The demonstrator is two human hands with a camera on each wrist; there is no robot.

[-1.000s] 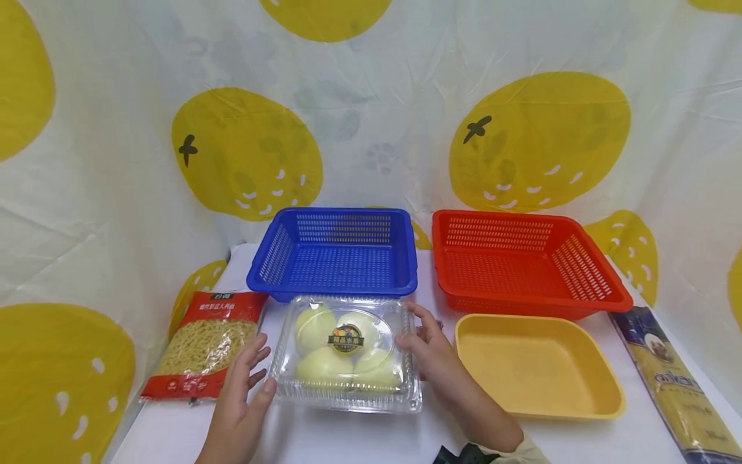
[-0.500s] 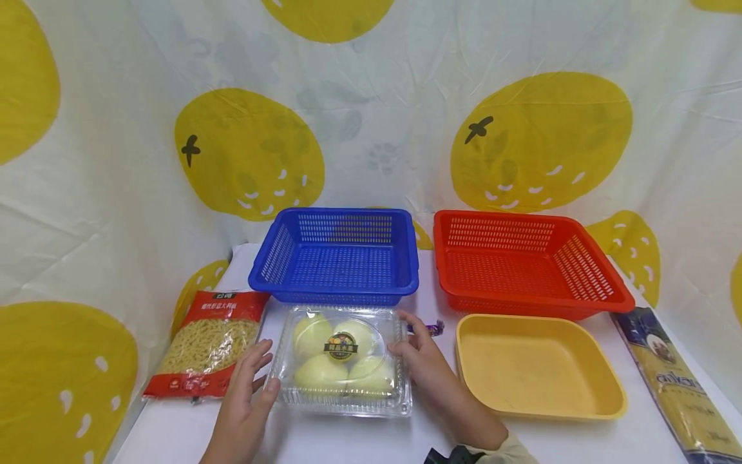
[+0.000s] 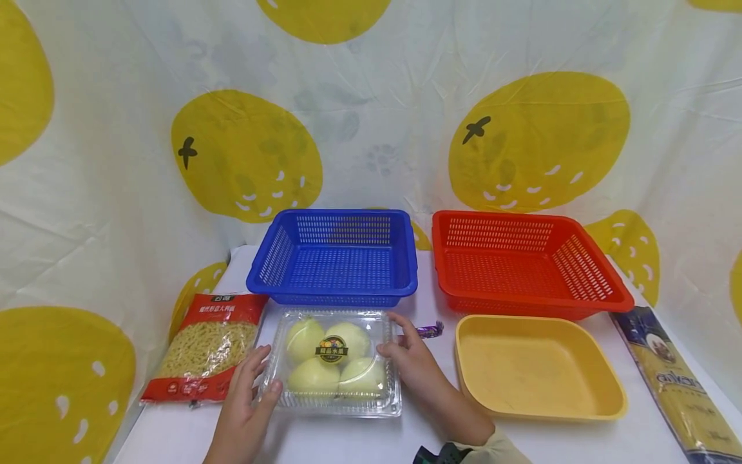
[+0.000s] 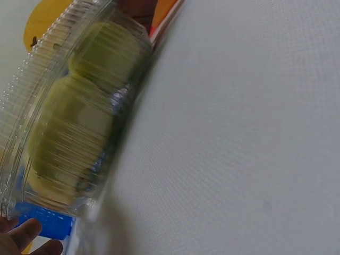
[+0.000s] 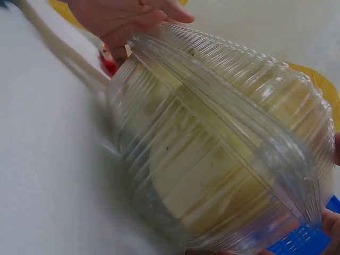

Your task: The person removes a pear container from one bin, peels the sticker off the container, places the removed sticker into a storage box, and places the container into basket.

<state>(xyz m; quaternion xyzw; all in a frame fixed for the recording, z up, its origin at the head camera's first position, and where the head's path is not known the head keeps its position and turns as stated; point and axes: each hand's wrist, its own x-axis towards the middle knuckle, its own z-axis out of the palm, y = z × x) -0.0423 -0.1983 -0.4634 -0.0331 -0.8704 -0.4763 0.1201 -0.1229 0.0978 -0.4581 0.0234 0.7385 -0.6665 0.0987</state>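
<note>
A clear plastic clamshell box of several pale yellow-green round fruits (image 3: 332,374) lies near the middle front of the white table, a dark round label on its lid. My right hand (image 3: 414,361) grips its right side, thumb over the lid's edge and fingers at the far corner. At the left edge is my left hand (image 3: 243,399), its fingers spread and loosely bent, with the thumb at the near corner. From the right wrist view, the ribbed clear box (image 5: 212,143) fills the middle and the left hand (image 5: 125,24) touches its far end.
Behind the box stands a blue basket (image 3: 342,299), with a red basket (image 3: 533,306) to its right. A yellow tray (image 3: 539,367) is at right front. A red pasta bag (image 3: 205,348) lies left, a long spaghetti pack (image 3: 675,380) far right, a purple-wrapped item (image 3: 430,330) beside the right hand.
The fruit box has come down and slightly left, away from the blue basket, with my right hand moving along. More of the purple-wrapped item shows. My left hand has barely moved.
</note>
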